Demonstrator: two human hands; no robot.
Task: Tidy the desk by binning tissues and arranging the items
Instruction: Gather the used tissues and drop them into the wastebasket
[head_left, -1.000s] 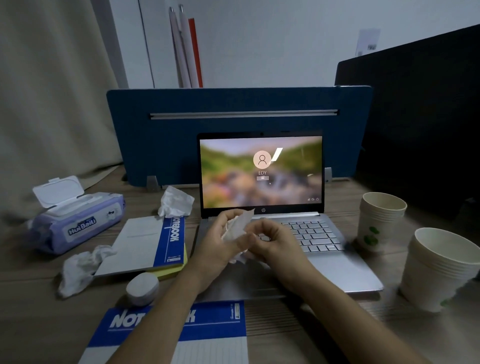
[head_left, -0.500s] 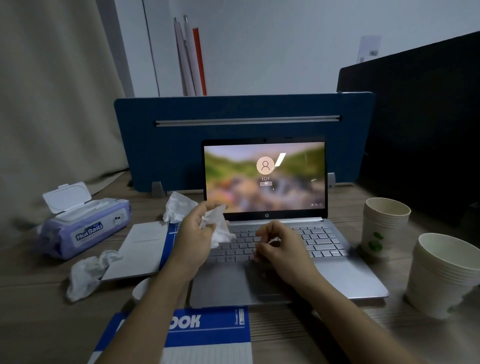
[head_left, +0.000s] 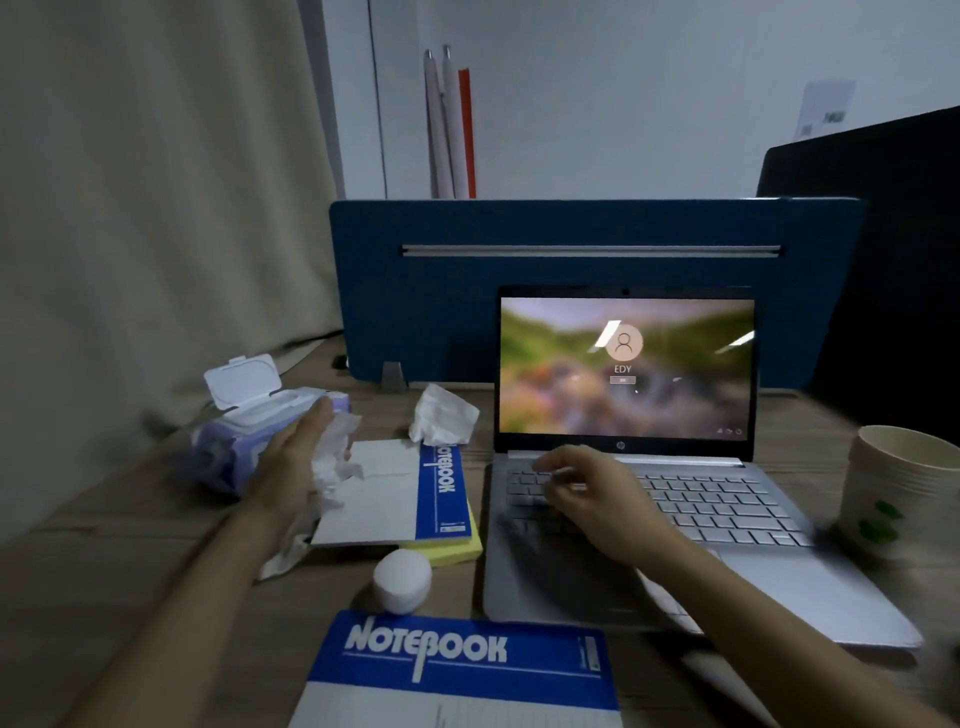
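Against the left hand (head_left: 298, 462), fingers stretched, a crumpled tissue (head_left: 335, 462), above the wipes pack (head_left: 244, 436) edge; grip not clear. Behind the notebook (head_left: 395, 488), a second tissue (head_left: 441, 415) on the tabletop (head_left: 130, 561). Over the laptop (head_left: 675, 499) keyboard, the right hand (head_left: 587, 493), loosely curled, holding nothing. Nearby, paper cups (head_left: 904, 483).

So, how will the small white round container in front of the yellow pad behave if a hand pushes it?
The white round container looks domed and smooth, so it may slide or rock rather than stay put. It looks small, so it is probably light. It sits close to the yellow pad and the front notebook, which could stop it.
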